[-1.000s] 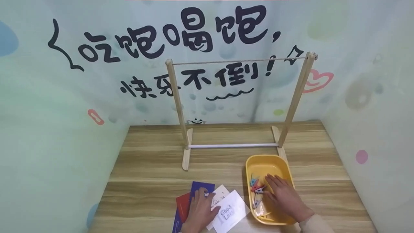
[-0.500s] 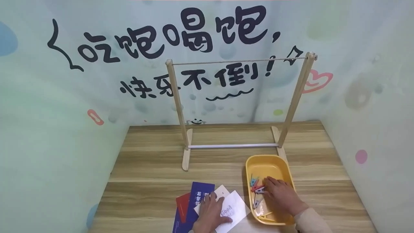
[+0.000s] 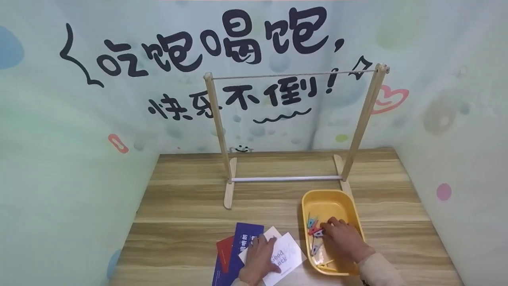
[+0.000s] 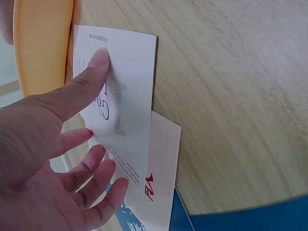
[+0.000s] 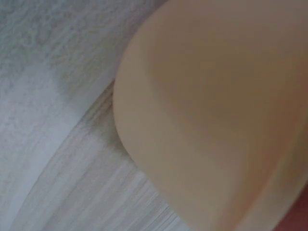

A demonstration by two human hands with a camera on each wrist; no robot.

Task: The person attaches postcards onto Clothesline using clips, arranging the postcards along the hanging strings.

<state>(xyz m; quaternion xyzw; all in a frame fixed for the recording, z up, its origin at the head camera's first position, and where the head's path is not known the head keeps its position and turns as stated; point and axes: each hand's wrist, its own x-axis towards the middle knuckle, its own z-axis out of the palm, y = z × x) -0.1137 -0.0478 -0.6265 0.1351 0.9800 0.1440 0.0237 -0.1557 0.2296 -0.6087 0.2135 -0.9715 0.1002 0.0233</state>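
Observation:
My left hand [image 3: 258,256] is spread over a white "Good Luck" card [image 4: 130,62], its thumb and fingertips touching the face. Beneath that card, in the left wrist view, lie a cream card [image 4: 163,144] and a blue card [image 4: 181,211]. A red card [image 3: 224,254] shows at the pile's left in the head view. My right hand [image 3: 345,238] reaches into a yellow basket [image 3: 325,194], fingers bent, with fingertips by a grey clothespin [image 3: 318,233]. Whether they pinch anything is hidden. A blue clothespin [image 3: 311,223] and a yellow clothespin [image 3: 325,265] lie in the basket too.
Behind the basket stands a wooden frame [image 3: 217,127] with a cord [image 3: 278,75] strung across its top and a white bar [image 3: 285,179] low down. A printed backdrop [image 3: 190,135] closes off the wood-grain table [image 3: 178,198]. The right wrist view is blurred, mostly filled by the basket.
My left hand has slid right from the blue card onto the white one. In the basket, my right hand's straight fingers have bent toward the clothespins.

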